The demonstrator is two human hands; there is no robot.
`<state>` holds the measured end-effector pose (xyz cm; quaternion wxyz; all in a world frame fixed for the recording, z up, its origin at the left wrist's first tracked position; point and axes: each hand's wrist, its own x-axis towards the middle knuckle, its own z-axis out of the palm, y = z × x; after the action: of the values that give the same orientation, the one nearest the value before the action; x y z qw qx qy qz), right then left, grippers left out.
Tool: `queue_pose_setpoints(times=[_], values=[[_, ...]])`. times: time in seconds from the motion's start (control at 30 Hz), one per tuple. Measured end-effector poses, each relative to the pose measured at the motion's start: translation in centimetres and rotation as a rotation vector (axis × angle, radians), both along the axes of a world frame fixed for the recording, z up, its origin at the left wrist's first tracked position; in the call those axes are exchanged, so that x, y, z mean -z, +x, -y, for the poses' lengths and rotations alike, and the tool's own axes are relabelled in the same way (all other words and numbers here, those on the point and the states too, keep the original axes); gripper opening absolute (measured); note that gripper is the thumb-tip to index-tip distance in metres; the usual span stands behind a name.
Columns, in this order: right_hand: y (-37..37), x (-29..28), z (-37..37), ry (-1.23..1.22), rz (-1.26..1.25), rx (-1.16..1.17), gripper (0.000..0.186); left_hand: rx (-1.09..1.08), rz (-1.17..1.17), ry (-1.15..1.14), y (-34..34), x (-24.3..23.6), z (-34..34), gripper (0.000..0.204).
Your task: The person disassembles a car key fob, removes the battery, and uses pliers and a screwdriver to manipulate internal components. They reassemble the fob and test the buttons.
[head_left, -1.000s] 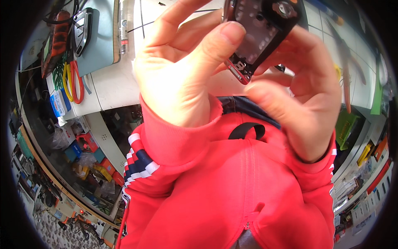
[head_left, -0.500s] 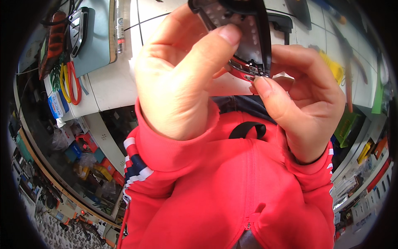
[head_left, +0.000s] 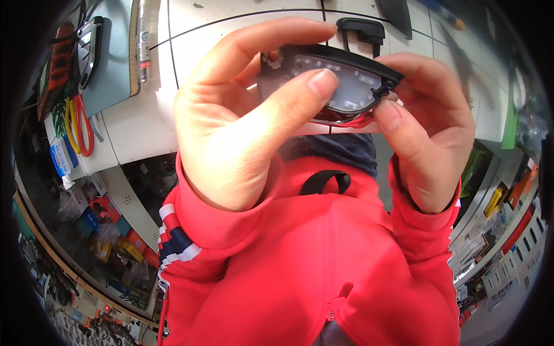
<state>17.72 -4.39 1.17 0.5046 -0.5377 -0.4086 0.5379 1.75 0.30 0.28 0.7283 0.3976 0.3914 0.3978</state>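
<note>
Fingers (head_left: pixel 320 85) of the bare left hand (head_left: pixel 231 130) curl part-closed in my head view, thumb laid over the translucent grey panel (head_left: pixel 353 97) of a curved, black-rimmed plastic shell (head_left: pixel 340 56), held up above the white-tiled bench (head_left: pixel 144 138). I see the right hand (head_left: pixel 433 135) with thumb and forefinger closed about the shell's right end; I cannot tell how its hidden fingers sit. Beyond lies a black, hook-shaped plastic piece (head_left: pixel 363 30); leftward, a black-and-silver key fob (head_left: pixel 89 51).

Left hand (head_left: pixel 228 130): thumb on black-rimmed casing (head_left: pixel 353 91)
Right hand (head_left: pixel 431 130): gripping its right end
Surface (head_left: pixel 144 131): white-tiled, pen (head_left: pixel 143 43) far left
</note>
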Motion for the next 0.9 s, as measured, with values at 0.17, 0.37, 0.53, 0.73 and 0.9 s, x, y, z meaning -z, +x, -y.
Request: queue_pose_setpoints(times=[0.17, 0.37, 0.53, 0.73, 0.9], values=[[0.6, 0.2, -0.1, -0.13, -0.194, 0.018, 0.039, -0.05, -0.028, -0.058, 0.4, -0.1, 0.3, 0.04], [1.1, 0.3, -0.5, -0.227, -0.332, 0.025, 0.035, -0.1, 0.003, -0.025, 0.8, 0.2, 0.2, 0.04], [1.0, -0.2, -0.4, -0.245, -0.243, 0.045, 0.032, -0.104, -0.012, -0.005, 1.0, 0.3, 0.2, 0.036], [1.1, -0.7, -0.5, -0.243, -0.164, 0.068, 0.031, -0.058, -0.031, 0.034, 1.1, 0.0, 0.3, 0.033], [1.1, -0.6, -0.3, -0.223, -0.197, 0.094, 0.03, 0.057, -0.091, 0.123, 0.8, 0.0, 0.2, 0.03]])
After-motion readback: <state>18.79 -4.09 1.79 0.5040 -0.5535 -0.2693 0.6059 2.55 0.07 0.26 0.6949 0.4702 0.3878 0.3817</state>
